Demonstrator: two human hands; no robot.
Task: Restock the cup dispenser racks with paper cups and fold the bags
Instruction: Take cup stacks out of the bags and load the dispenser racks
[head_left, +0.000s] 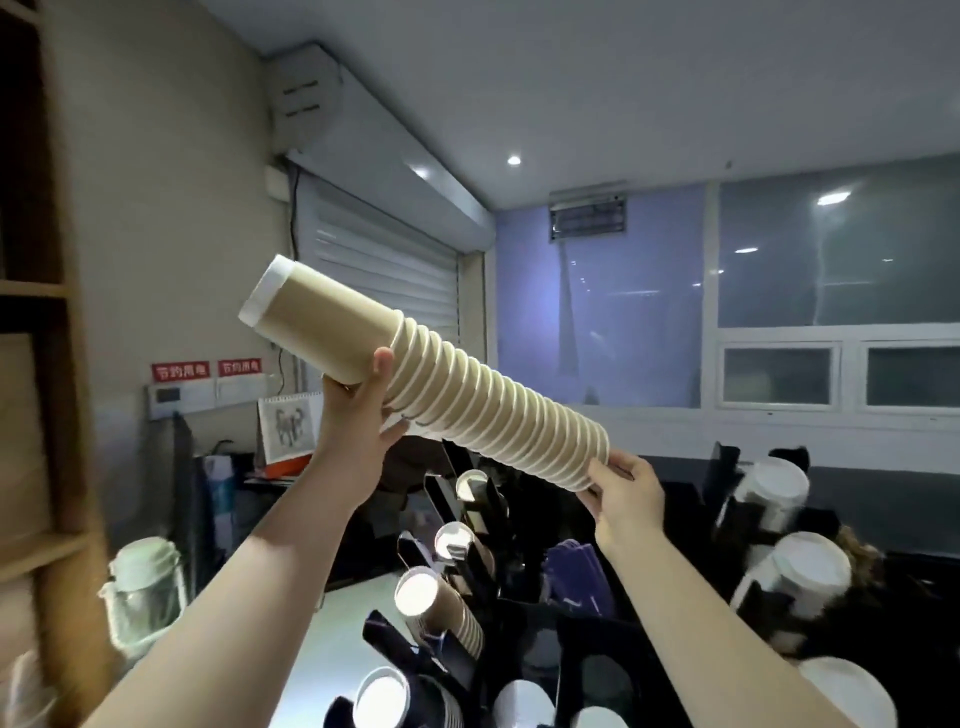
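Observation:
I hold a long nested stack of tan paper cups (467, 395) up in the air, slanting from upper left down to lower right. My left hand (358, 415) grips it from below near the outermost cup, thumb up against the side. My right hand (623, 493) holds the low end by the rims. Below the stack stands the black cup dispenser rack (467, 499), with cup stacks (441, 603) lying in its slots, open mouths toward me.
More racks with white-lidded cup stacks (779, 493) stand at right. A glass jar (145, 587) sits on the white counter (332, 649) at left, beside a wooden shelf unit (47, 415). A desk calendar (288, 426) stands by the wall; windows lie behind.

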